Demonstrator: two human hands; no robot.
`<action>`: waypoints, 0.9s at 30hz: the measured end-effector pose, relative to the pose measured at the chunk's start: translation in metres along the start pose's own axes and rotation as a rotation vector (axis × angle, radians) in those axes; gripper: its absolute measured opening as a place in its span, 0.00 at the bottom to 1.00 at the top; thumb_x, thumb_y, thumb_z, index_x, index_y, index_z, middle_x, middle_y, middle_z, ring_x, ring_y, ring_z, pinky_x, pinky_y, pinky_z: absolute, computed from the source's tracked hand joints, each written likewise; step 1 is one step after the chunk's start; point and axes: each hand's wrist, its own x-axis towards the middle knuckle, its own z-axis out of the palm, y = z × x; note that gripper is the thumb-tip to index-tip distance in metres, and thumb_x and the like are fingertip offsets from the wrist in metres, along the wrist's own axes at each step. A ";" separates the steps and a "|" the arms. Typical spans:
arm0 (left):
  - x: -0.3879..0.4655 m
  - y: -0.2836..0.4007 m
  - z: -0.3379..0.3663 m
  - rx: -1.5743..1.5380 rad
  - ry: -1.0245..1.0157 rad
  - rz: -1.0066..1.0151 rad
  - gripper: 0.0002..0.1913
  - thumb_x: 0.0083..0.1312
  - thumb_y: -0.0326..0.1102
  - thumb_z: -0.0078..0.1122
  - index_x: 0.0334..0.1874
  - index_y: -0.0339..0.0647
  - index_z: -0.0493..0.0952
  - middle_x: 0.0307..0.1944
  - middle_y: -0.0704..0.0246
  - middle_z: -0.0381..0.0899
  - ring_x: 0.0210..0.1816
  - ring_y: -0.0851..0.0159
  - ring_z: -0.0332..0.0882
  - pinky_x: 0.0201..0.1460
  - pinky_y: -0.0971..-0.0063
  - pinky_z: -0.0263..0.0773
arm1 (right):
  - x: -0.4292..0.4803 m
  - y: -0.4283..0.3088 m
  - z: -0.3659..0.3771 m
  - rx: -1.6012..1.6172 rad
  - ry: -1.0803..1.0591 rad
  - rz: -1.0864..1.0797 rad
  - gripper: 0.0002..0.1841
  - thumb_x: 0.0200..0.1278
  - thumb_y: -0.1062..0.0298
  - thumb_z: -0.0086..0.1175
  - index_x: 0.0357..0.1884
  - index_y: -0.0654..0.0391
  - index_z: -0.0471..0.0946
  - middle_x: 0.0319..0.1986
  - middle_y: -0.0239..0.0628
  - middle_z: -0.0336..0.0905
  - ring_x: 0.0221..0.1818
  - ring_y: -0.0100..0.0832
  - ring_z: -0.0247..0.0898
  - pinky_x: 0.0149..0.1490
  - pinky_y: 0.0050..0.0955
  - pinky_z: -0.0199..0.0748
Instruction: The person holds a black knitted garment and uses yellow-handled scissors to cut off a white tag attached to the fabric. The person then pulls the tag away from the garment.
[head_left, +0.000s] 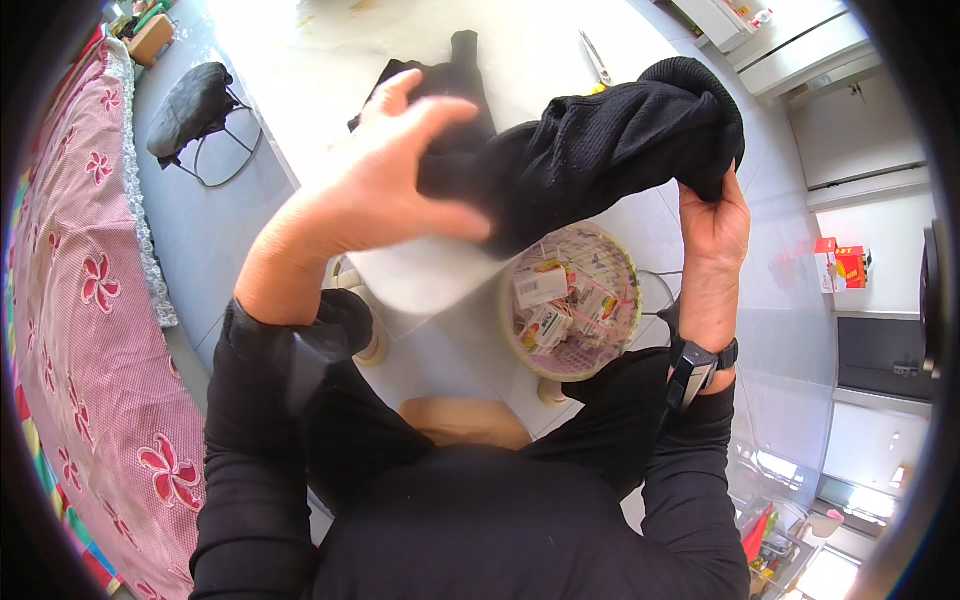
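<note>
A black ribbed knit garment (592, 154) stretches from the white table (420, 281) out past its right edge, above a round basket. My right hand (716, 214) pinches its bunched right end between thumb and fingers, off the table. My left hand (390, 172), slightly blurred, is over the garment's left part with fingers and thumb spread wide; it does not grip the cloth. A narrow black strip of the cloth lies flat on the table beyond my left hand. Scissors (596, 64) with yellow on the handles lie behind the garment, their handles partly hidden.
The round patterned basket (637, 300), holding cards and packaging, stands below the table's right corner. A stool with a dark cover (191, 112) is on the tiled floor at left. Pink flowered cloth (97, 300) lines the left side. White cabinets (855, 127) and a red box (851, 266) are at right.
</note>
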 end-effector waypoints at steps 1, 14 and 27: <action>-0.001 0.002 0.005 0.174 -0.043 -0.058 0.36 0.43 0.40 0.79 0.58 0.44 0.76 0.75 0.48 0.52 0.75 0.38 0.47 0.75 0.54 0.48 | 0.000 0.001 0.002 0.010 -0.002 0.000 0.18 0.76 0.69 0.43 0.62 0.65 0.71 0.62 0.47 0.71 0.66 0.44 0.65 0.74 0.50 0.58; 0.014 0.003 0.008 -1.166 0.114 -0.403 0.16 0.69 0.37 0.61 0.53 0.32 0.77 0.43 0.63 0.84 0.42 0.63 0.84 0.47 0.73 0.80 | 0.007 0.014 -0.008 -0.016 -0.670 0.208 0.20 0.76 0.65 0.44 0.65 0.65 0.68 0.66 0.45 0.68 0.70 0.42 0.60 0.76 0.46 0.51; 0.028 -0.032 0.004 -1.927 0.154 -0.475 0.13 0.73 0.35 0.54 0.47 0.29 0.80 0.45 0.55 0.85 0.45 0.54 0.85 0.55 0.63 0.81 | -0.069 0.046 0.005 -0.694 -1.040 0.130 0.50 0.61 0.52 0.67 0.75 0.64 0.50 0.66 0.43 0.61 0.64 0.29 0.61 0.66 0.30 0.62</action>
